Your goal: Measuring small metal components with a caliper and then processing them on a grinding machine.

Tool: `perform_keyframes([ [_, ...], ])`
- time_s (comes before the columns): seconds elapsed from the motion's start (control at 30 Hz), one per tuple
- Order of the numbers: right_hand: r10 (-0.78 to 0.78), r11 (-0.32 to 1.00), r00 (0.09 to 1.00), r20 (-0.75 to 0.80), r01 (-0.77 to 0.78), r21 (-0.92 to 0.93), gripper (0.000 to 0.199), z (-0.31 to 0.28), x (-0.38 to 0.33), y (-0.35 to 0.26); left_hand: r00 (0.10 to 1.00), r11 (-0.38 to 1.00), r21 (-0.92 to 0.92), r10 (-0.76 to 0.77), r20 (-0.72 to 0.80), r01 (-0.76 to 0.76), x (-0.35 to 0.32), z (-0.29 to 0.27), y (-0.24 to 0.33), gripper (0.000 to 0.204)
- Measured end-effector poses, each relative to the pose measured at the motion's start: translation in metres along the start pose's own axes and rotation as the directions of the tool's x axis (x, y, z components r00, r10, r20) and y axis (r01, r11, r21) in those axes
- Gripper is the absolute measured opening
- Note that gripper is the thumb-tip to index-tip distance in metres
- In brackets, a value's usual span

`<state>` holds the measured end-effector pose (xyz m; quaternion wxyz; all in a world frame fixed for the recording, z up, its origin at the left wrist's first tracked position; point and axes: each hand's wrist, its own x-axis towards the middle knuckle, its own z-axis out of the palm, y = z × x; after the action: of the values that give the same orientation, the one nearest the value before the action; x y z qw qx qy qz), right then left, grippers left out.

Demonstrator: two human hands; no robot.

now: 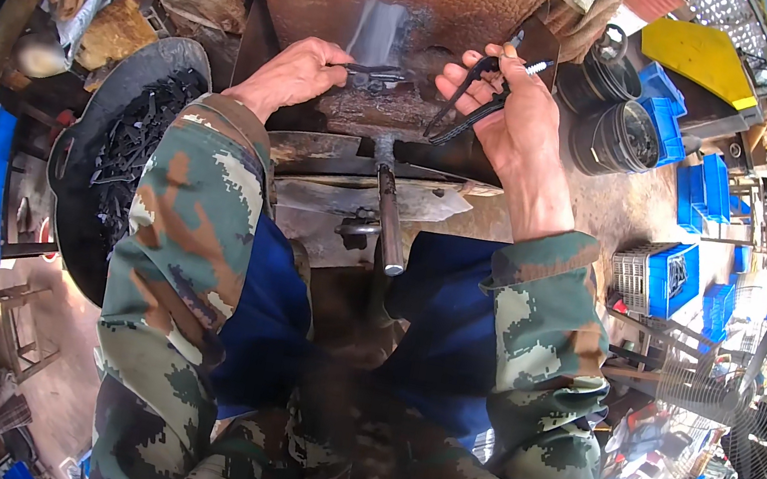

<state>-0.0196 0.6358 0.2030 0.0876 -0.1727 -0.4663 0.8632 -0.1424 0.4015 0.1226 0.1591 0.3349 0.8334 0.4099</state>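
The person sits at a rusty metal press [385, 47] in the upper middle of the frame, both camouflage sleeves coming up from below. The left hand [292, 72], just left of centre near the top, is pinched shut on a small dark metal piece [376, 74] and holds it flat on the machine's worn bed, fingertips close behind it. The right hand [507, 108], to the right of that, is closed around a bundle of thin black bent strips [466, 111], with a light-coloured screw [534, 65] sticking out above the thumb. I cannot quite tell how many strips are in the grip; the view is small there.

To the left of the frame a wide dark pan [97, 161] is heaped with more black pieces. A steel lever handle [391, 226] juts toward the person at the centre, below the bed. Black round tubs [620, 127] and blue crates [671, 278] stand along the right side.

To my eye, placing the piece well calls for seating it square on the bed and keeping the fingertips back from the spot under the tool. The right hand looks best kept steady and clear of the bed, so the spare strips do not snag the piece that is being set.
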Motion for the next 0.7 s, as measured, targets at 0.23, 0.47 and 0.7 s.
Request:
perform_keyframes([
  [0.23, 0.042, 0.998, 0.998, 0.048, -0.04, -0.054, 0.018, -0.017, -0.001, -0.004, 0.992, 0.982, 0.172, -0.064, -0.105, 0.081, 0.004, 0.005, 0.021, 0.031],
  [0.47, -0.122, 0.804, 0.978, 0.171, 0.198, -0.561, 0.019, -0.009, -0.023, 0.016, 0.946, 0.977, 0.078, -0.168, -0.276, 0.197, -0.011, -0.008, -0.01, 0.039],
  [0.7, -0.046, 0.104, 0.625, 0.779, 0.779, -0.619, 0.034, -0.042, -0.054, 0.047, 0.897, 0.952, 0.052, -0.265, -0.353, 0.302, -0.017, -0.01, -0.003, 0.036],
])
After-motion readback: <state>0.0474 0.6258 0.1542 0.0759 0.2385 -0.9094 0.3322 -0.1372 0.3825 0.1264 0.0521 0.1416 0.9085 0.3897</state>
